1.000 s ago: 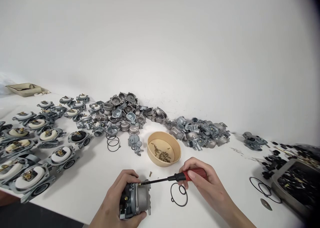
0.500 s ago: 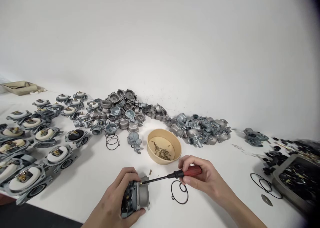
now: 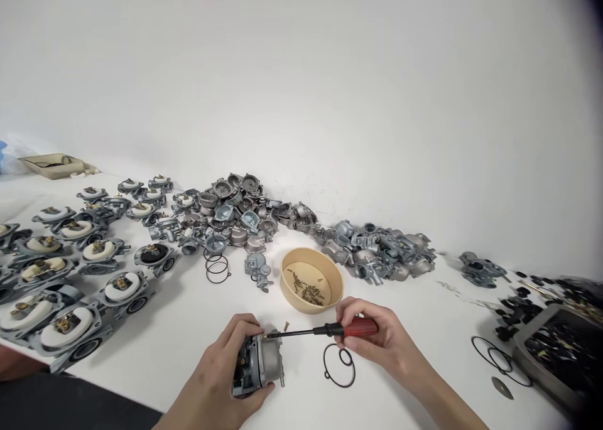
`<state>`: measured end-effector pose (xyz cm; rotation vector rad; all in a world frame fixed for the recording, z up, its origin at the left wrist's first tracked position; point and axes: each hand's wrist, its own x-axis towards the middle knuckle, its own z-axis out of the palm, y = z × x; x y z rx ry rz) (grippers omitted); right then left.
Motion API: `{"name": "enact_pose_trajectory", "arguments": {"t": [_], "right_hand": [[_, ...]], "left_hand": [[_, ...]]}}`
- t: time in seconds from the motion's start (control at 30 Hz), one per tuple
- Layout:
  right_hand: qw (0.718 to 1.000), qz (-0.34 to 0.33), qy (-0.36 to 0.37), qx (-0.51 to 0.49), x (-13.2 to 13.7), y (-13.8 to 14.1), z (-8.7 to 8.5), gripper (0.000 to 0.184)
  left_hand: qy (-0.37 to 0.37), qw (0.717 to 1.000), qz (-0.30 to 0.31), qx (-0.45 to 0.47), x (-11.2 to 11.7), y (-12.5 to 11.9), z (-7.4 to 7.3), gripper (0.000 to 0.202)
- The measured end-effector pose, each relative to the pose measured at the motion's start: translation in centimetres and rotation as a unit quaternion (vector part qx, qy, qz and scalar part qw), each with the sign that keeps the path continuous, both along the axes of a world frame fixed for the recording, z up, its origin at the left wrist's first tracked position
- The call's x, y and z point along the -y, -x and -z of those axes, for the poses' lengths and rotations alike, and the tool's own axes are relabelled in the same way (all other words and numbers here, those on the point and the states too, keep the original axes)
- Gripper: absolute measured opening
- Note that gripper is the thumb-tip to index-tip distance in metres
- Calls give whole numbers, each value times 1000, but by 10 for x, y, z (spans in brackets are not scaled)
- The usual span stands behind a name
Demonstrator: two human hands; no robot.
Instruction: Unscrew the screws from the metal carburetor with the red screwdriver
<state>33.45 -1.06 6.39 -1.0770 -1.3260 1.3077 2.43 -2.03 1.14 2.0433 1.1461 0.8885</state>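
My left hand (image 3: 225, 370) is closed around a carburetor (image 3: 269, 359) lying on its side, its grey bowl facing right. In my right hand (image 3: 377, 339) is a screwdriver (image 3: 358, 327) with a red handle and a black shaft. The shaft lies nearly level, and its tip meets a small brass screw (image 3: 265, 336) at the upper edge of the bowl. Just behind the shaft, a loose screw (image 3: 286, 325) rests on the white table. Black rubber rings (image 3: 354, 375) lie below the screwdriver.
A cream bowl (image 3: 284, 285) of screws stands beyond my hands. Carburetor bodies with white floats (image 3: 66, 329) fill the left side. Piles of metal bowls (image 3: 249, 220) and carburetor parts (image 3: 396, 248) run along the wall. At right sits a tray (image 3: 522, 342) of small black parts.
The view has shifted slightly left, so most things sit further right. The screwdriver is a little closer to level, its tip still at the carburetor's screw. Both hands keep their grip.
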Motion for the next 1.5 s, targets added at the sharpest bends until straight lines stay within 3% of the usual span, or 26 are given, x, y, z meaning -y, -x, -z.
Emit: {"name": "enact_pose_trajectory", "arguments": {"t": [0.2, 0.43, 0.73, 0.9, 1.17, 1.37, 1.5], "right_hand": [[999, 31, 6, 5, -2, -2, 3, 28], [1000, 28, -1, -3, -3, -1, 5, 25], [998, 58, -12, 22, -1, -4, 7, 27], [994, 60, -32, 90, 0, -1, 6, 31], [998, 26, -46, 22, 4, 4, 6, 23], [991, 63, -48, 112, 1, 5, 9, 35], [994, 49, -64, 70, 4, 8, 7, 28]], "left_hand": [[7, 1000, 27, 11, 0, -1, -9, 53], [53, 998, 42, 15, 0, 3, -7, 53], [-12, 999, 38, 21, 1, 2, -7, 52], [-4, 999, 36, 5, 3, 3, -8, 50], [-13, 1000, 18, -8, 6, 3, -5, 51], [-17, 1000, 16, -19, 7, 3, -4, 49], [-13, 999, 19, -23, 6, 4, -4, 49]]}}
